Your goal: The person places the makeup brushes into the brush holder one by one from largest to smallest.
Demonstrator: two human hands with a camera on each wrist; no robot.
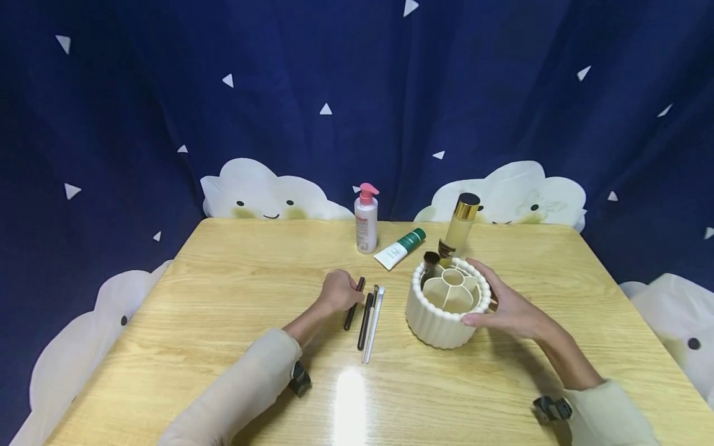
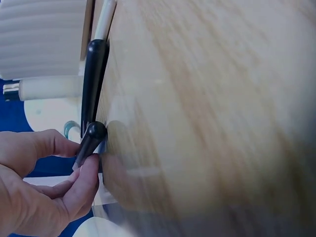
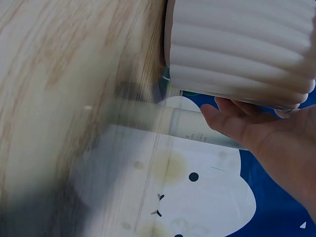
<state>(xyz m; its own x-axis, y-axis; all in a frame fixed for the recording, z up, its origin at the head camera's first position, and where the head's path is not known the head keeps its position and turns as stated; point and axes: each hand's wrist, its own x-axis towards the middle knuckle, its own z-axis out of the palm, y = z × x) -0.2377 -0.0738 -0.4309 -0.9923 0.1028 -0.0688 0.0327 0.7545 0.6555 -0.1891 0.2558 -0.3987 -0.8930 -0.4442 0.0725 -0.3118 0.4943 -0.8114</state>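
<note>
The left hand (image 1: pixel 338 291) pinches a slim dark stick (image 1: pixel 350 317) between thumb and fingers over the worktop (image 1: pixel 268 272), just left of another dark stick (image 1: pixel 365 323) and two slender pale-handled brushes (image 1: pixel 375 325). The right hand (image 1: pixel 504 311) grips the right side of a ribbed cream holder (image 1: pixel 440 325), thumb near its front rim, with dark brush heads (image 1: pixel 431 260) showing above the far left compartments. Behind them stand a pink-topped pump bottle (image 1: pixel 365 226) and a gold-capped bottle (image 1: pixel 460 230), a green-and-white tube (image 1: pixel 397 251) lying between.
</note>
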